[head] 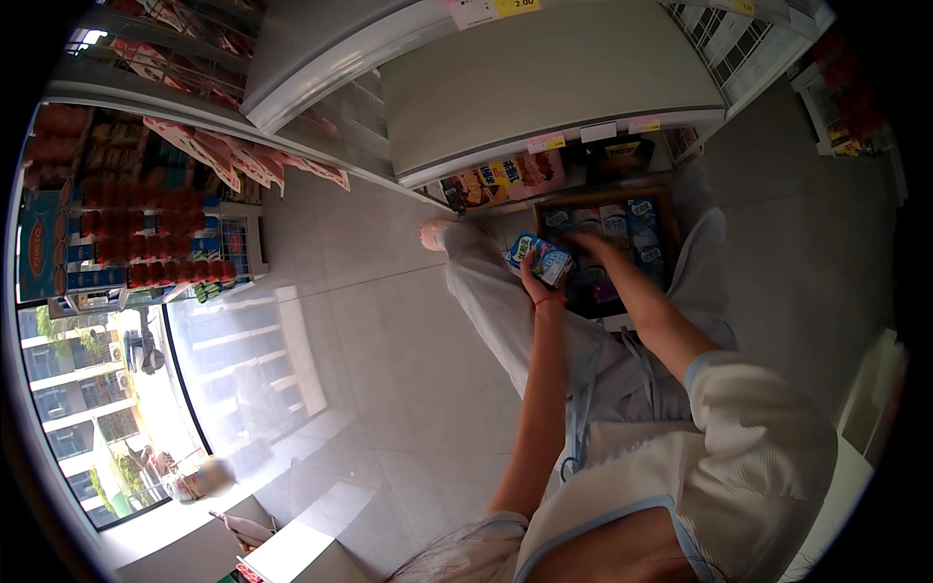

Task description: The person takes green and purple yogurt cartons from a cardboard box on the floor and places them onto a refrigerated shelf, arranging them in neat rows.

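Observation:
My left hand (538,283) is closed around a blue drink carton (541,258) with white and green print, held above my leg at the left side of a box. My right hand (596,246) reaches over the drink cartons in the brown cardboard box (670,218); its fingertips are partly hidden, so I cannot tell whether it grips one. Blue cartons (642,218) and pale ones (614,224) stand in rows in the box, between my legs. A small purple pack (604,293) lies at the near side of the box.
Before me stands a metal shelf unit (554,87) with price tags (545,142) on its edges. Snack packs (503,182) fill its lowest level. At the left, a rack holds red packages (157,244) beside a large window (109,408). Grey tiles (393,350) cover the floor.

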### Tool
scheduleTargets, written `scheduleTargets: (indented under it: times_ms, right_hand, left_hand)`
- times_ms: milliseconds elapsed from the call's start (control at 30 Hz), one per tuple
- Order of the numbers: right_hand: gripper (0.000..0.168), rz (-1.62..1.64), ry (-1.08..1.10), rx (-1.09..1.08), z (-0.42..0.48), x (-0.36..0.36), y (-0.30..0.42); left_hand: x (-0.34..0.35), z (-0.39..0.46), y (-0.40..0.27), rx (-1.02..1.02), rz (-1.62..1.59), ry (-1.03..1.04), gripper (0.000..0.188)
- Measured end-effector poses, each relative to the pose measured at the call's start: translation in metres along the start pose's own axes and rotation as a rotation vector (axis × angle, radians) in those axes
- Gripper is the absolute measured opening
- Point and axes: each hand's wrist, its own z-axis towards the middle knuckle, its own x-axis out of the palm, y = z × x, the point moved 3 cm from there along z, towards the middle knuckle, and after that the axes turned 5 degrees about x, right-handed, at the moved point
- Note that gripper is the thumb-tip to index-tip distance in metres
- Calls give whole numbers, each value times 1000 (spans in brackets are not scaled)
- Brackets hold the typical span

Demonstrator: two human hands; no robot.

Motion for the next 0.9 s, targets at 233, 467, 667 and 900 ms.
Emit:
scheduleTargets:
  times_ms: [233, 467, 667, 900]
  right_hand:
    - [62, -315, -216, -159, 22, -16, -5]
    - [42, -75, -259, -358, -30, -5, 3]
    - [32, 190, -24, -218, -83, -24, 17]
    - [40, 338, 333, -209, -155, -60, 67]
  left_hand:
    - [4, -1, 2, -33, -12, 54, 51]
    - [5, -4, 1, -44, -35, 116, 50]
    - [8, -8, -1, -53, -25, 163, 51]
    - [13, -6, -2, 74, 9, 145, 53]
